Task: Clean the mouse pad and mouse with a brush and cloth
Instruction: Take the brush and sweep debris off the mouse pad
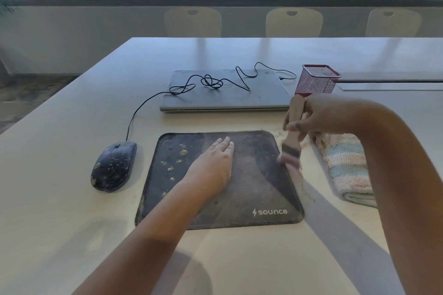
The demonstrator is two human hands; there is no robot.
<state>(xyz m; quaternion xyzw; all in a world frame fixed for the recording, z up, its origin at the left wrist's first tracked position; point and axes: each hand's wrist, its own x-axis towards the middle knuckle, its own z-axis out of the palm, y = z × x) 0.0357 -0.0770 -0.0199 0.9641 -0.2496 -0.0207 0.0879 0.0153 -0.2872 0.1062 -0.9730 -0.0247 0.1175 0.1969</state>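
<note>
The mouse pad point(239, 182) is lying flat on the pale surface point(72, 223), right in front of the person. It looks thin, soft and bendy, so it would likely slide or wrinkle if nobody held it. The left hand point(215, 163) is pressing down on the middle of it, with its fingers point(226, 145) straight and close together, holding nothing. That flat push is a good way to keep the pad in place.

The right hand point(311, 117) is gripping the brush point(293, 132) by its pale wooden handle, fingers curled round it. The bristles are touching the pad's right edge and look blurry. The handle looks stiff and light, easy to hold high up. The bristles look soft and bend when they are pushing crumbs.

Pale dust is lying on the surface just beside the pad's right edge. Sticky-looking blobs are sitting on the pad's left part, and a brush probably cannot lift those. The folded cloth point(347, 167) is lying to the right of the pad, near the brush. It looks fluffy and soft, and can be grabbed anywhere.

The mouse point(112, 166) is sitting just left of the pad, with bits and blobs on top. It looks hard, smooth and light, best held by its sides. Its cable point(211, 81) is running back over a closed laptop point(225, 93), so it could tug.
</note>
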